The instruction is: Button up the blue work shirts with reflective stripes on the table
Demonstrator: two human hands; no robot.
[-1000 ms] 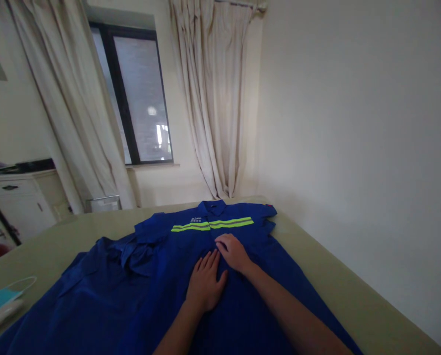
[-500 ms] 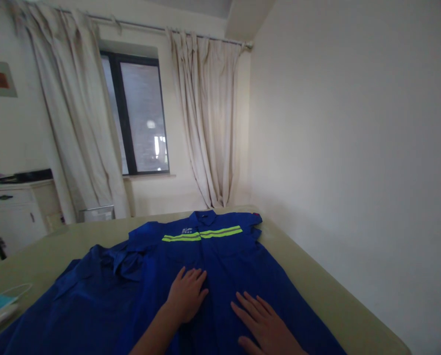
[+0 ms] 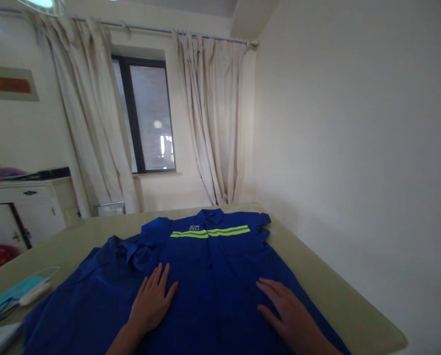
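Note:
A blue work shirt (image 3: 213,276) with yellow-green reflective stripes across the chest lies spread out, collar at the far end. My left hand (image 3: 152,298) rests flat on its left side, fingers apart and pointing away from me. On the right side of the shirt lies my right hand (image 3: 283,308), open, its fingers angled toward the middle. Neither hand grips the cloth. More blue fabric (image 3: 83,296), rumpled and bunched near a sleeve, lies to the left.
The garments lie on a pale green tabletop (image 3: 316,276) beside a white wall. At the left are a light-blue face mask (image 3: 20,291), a white device (image 3: 35,293) and a dark cable (image 3: 0,310). Behind stand a white cabinet (image 3: 39,207) and curtains (image 3: 216,118).
My hands have moved apart across the shirt, the left hand to the left and the right hand to the right. The view has turned slightly left, showing more of the cabinet and table items.

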